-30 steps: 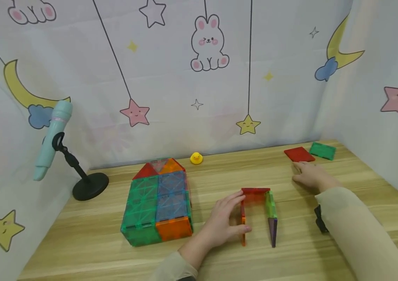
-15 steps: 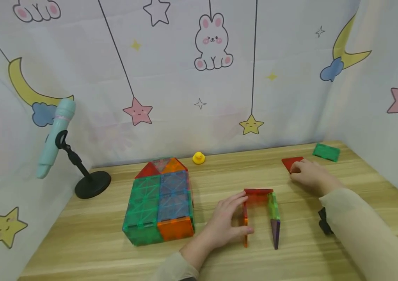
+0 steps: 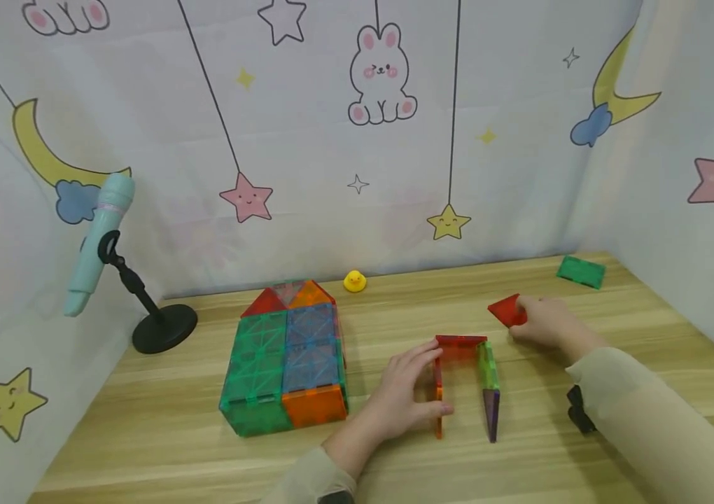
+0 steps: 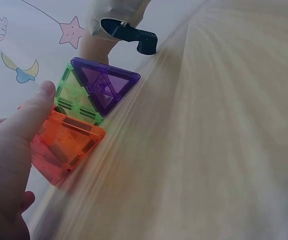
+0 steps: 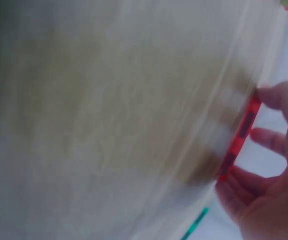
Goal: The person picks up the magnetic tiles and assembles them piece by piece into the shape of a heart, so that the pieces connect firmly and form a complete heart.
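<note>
My right hand (image 3: 549, 322) pinches a red magnetic tile (image 3: 507, 310), tilted up off the table at the right. In the right wrist view, its thumb and fingertips hold the tile's (image 5: 241, 132) ends and edge. My left hand (image 3: 397, 395) rests against the left wall of a small upright tile enclosure, fingertips at the far corner and thumb by the near orange tile (image 4: 66, 137). A red tile (image 3: 460, 342) forms the back wall. The opposite side has a light green tile (image 4: 73, 97) and a purple triangle tile (image 4: 106, 87).
Left of the enclosure stands a larger tile block (image 3: 262, 357) of green, blue and orange pieces. A green tile (image 3: 580, 271) lies at the back right. A yellow toy duck (image 3: 354, 281) and a microphone on a stand (image 3: 164, 329) are behind and left.
My right hand has taken hold of the red tile, lifted it and brought it left, away from the green tile. My left hand stays at the enclosure.
</note>
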The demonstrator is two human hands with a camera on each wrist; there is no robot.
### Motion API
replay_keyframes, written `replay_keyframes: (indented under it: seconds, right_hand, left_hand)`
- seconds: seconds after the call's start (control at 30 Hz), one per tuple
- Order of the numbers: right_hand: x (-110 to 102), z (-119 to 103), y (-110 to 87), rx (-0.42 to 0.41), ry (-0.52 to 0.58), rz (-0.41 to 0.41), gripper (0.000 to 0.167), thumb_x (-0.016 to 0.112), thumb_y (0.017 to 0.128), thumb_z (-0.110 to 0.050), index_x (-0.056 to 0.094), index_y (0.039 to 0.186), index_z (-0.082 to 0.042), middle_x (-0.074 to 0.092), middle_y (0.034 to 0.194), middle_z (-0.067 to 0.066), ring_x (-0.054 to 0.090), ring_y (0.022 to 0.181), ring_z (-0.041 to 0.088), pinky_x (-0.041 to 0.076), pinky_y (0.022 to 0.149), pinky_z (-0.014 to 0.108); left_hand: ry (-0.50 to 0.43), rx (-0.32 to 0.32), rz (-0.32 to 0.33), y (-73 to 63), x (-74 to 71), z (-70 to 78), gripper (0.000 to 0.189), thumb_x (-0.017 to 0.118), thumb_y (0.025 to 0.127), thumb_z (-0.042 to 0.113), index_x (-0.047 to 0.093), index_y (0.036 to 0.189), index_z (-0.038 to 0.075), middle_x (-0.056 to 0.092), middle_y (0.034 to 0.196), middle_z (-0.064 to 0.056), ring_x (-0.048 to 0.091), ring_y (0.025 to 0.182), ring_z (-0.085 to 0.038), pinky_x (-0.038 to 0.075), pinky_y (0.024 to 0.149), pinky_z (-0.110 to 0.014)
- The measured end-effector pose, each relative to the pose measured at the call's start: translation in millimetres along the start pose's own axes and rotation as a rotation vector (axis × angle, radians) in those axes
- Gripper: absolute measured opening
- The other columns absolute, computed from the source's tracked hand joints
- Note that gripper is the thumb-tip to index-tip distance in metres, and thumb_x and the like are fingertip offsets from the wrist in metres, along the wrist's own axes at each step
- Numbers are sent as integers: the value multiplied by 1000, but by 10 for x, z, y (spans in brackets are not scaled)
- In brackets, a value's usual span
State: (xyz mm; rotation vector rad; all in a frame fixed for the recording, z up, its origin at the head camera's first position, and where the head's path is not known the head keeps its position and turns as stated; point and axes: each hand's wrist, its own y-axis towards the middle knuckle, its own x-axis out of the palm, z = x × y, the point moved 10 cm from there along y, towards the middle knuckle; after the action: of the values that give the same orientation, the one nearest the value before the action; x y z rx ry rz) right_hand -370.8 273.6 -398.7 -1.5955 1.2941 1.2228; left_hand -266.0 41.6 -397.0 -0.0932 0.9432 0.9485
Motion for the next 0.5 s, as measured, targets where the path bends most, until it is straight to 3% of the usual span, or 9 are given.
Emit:
replay_keyframes:
  seconds: [0.2,0.37,0.5]
  right_hand:
    - [-122,-103,-88,-22,110,35,52,67,75,-22,47,113,8,58,93,18,53,78,29,44,68,40]
    - [-413,-520,-191,-185,167,91,55,71,72,-15,48,116,9,59,97,16,53,77,22,44,65,34]
    - [-481,-893,-303,-307,145,48,56,72,69,-14,51,117,5,58,102,10,53,85,20,45,71,36]
  left_hand:
    - [15,19,-3,28,20,18,76,73,80,38,37,143,15,28,150,5,30,131,-21,30,104,-41]
    - [-5,0,-7,24,7,3,77,73,80,38,37,144,15,27,150,6,29,131,-20,30,104,-42]
    - [-10,-9,-2,12,-4,-13,78,73,80,39,37,144,15,29,150,5,29,132,-21,30,105,-43]
